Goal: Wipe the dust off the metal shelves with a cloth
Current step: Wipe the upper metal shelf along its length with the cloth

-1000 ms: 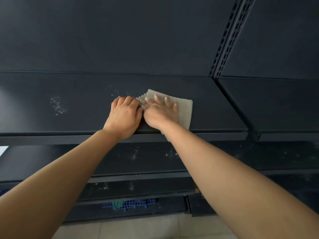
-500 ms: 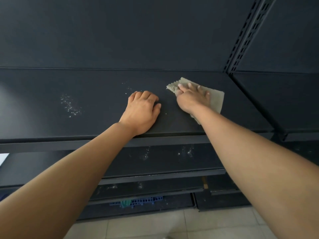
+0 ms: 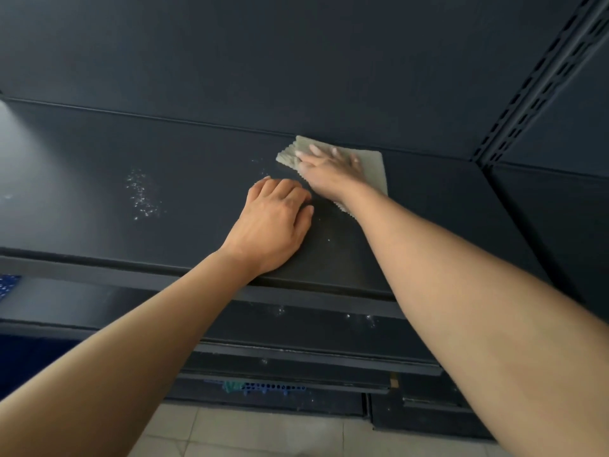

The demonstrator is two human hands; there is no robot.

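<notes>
A dark metal shelf (image 3: 204, 192) runs across the view at chest height. A pale grey-green cloth (image 3: 374, 169) lies flat on it, close to the back panel. My right hand (image 3: 329, 169) presses down on the cloth with fingers spread. My left hand (image 3: 275, 222) rests palm down on the bare shelf just in front of and left of the cloth, fingers curled, holding nothing. A patch of white dust specks (image 3: 143, 196) lies on the shelf to the left, and a few specks (image 3: 260, 163) sit beside the cloth.
A slotted upright post (image 3: 540, 84) divides this bay from the shelf at the right (image 3: 553, 206). Lower shelves (image 3: 316, 324) below carry more white specks. A blue perforated crate (image 3: 270, 387) sits under the bottom shelf, above a tiled floor (image 3: 263, 433).
My right hand has slid the cloth away from the shelf's front edge toward the back panel. My left hand stayed on the shelf, apart from the cloth it had been touching.
</notes>
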